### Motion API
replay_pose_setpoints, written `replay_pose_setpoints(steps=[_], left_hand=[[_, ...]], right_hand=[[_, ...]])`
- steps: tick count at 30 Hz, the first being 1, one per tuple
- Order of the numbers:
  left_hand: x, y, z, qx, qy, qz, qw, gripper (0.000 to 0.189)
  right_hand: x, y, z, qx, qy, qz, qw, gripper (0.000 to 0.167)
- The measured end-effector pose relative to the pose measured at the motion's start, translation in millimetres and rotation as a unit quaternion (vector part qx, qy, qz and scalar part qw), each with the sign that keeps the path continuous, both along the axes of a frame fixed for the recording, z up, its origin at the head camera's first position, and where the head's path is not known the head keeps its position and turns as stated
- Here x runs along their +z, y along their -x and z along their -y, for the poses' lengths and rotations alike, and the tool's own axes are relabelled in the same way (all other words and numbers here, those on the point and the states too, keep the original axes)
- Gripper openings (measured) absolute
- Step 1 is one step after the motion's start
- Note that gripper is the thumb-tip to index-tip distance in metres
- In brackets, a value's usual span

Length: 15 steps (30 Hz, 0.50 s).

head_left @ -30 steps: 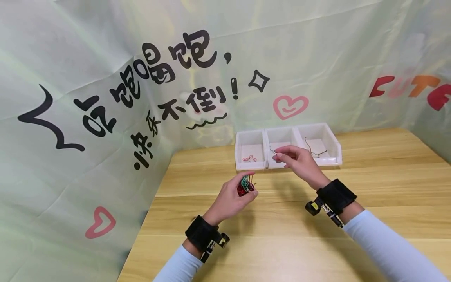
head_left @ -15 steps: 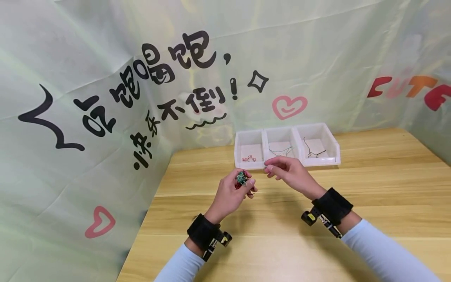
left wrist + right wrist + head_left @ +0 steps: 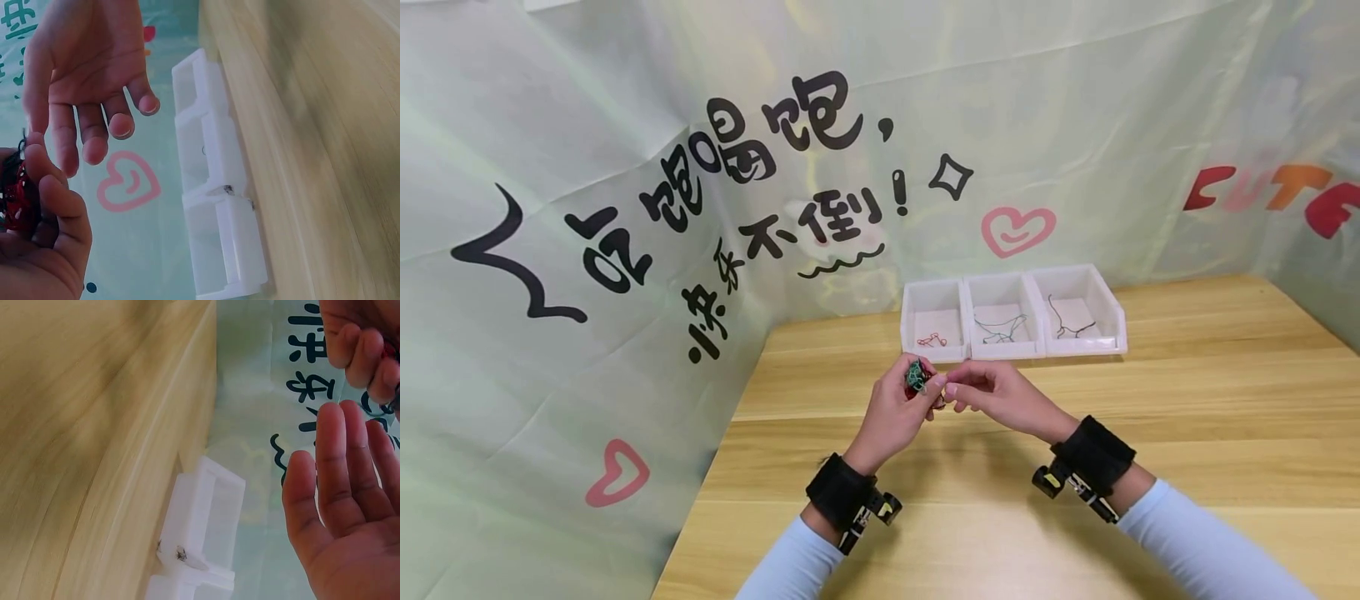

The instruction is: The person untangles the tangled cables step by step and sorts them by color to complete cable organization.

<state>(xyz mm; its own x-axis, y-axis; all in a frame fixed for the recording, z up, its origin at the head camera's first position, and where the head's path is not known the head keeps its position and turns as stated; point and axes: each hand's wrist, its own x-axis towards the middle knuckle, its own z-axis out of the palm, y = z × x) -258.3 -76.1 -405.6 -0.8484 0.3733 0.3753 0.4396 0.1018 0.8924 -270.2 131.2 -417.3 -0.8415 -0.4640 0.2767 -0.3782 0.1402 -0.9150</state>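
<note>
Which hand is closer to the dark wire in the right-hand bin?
Right. The right hand is nearer the person than the dark wire and left of it; the left hand is farther left, holding a wire bunch.

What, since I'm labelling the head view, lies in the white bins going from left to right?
Red strand in the left bin → green strand in the middle bin → dark strand in the right bin.

Leaves green wire (image 3: 1000, 336) in the middle compartment (image 3: 996, 292) and brings the right hand (image 3: 1003, 402) beside the wire bundle (image 3: 915, 377) in the left hand (image 3: 892, 410).
</note>
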Motion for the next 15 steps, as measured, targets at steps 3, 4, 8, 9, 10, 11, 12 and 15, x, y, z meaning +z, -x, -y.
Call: replay_pose_setpoints(steps=[3,4,8,9,10,11,12,15], left_hand=[[0.7,-0.8,-1.7,0.004,0.001,-0.006,1.0,0.02],[0.8,-1.1,-2.1,0.006,0.002,-0.008,1.0,0.021],[0.7,-2.0,-2.8,0.012,0.008,-0.015,0.9998,0.024],[0.6,-2.0,-2.9,0.015,0.008,-0.017,0.9997,0.024],[0.6,-2.0,-2.8,0.017,0.009,-0.017,0.9997,0.023],[0.5,-2.3,-3.0,0.02,0.01,-0.018,0.9996,0.022],[0.1,-2.5,-3.3,0.025,0.014,-0.02,0.9994,0.021],[-0.8,-3.6,-4.4,0.041,0.04,-0.031,0.9979,0.019]], right_hand=[[0.4,-1.4,0.8,0.009,-0.008,-0.011,0.9999,0.02],[0.5,-1.7,0.8,0.009,-0.01,-0.012,0.9998,0.02],[-0.1,-2.7,-0.7,0.016,-0.006,-0.018,0.9997,0.022],[-0.5,-2.9,-0.6,0.017,-0.003,-0.02,0.9997,0.022],[-1.1,-3.2,-0.5,0.016,0.001,-0.023,0.9996,0.022],[-1.8,-3.7,0.0,0.013,0.007,-0.028,0.9995,0.021],[-2.0,-4.2,0.7,0.008,0.011,-0.033,0.9994,0.019],[-4.0,-5.3,1.9,-0.017,0.016,-0.044,0.9988,0.014]])
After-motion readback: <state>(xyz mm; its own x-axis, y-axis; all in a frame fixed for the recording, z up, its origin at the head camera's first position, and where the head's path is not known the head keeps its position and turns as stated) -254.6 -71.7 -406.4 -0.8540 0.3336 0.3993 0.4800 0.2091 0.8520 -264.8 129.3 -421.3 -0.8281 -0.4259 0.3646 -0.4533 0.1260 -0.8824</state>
